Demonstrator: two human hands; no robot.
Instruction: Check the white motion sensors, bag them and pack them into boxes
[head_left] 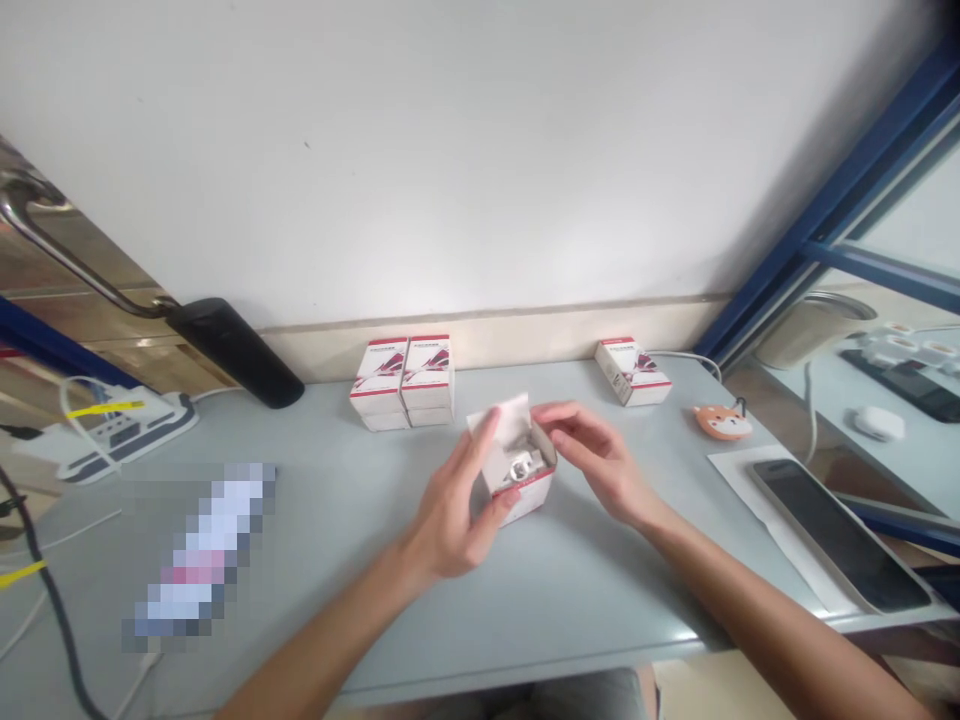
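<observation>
A small white cardboard box (529,496) with a red edge stands open-topped near the middle of the table, its lid flap (514,418) raised at the back. Inside it shows a white part (520,466) with a round metallic piece; its kind I cannot make out. My left hand (459,505) grips the box from the left, thumb at the front and fingers along the side and flap. At the right rear corner, the fingers and thumb of my right hand (592,455) close on the box's edge.
Printed boxes (381,370) are stacked at the back left; another box (634,372) lies at the back right. An orange animal-face case (722,422) and a phone (840,535) on paper lie right. Left are a blurred-out device (202,550), a power strip (127,440) and a black cylinder (234,352).
</observation>
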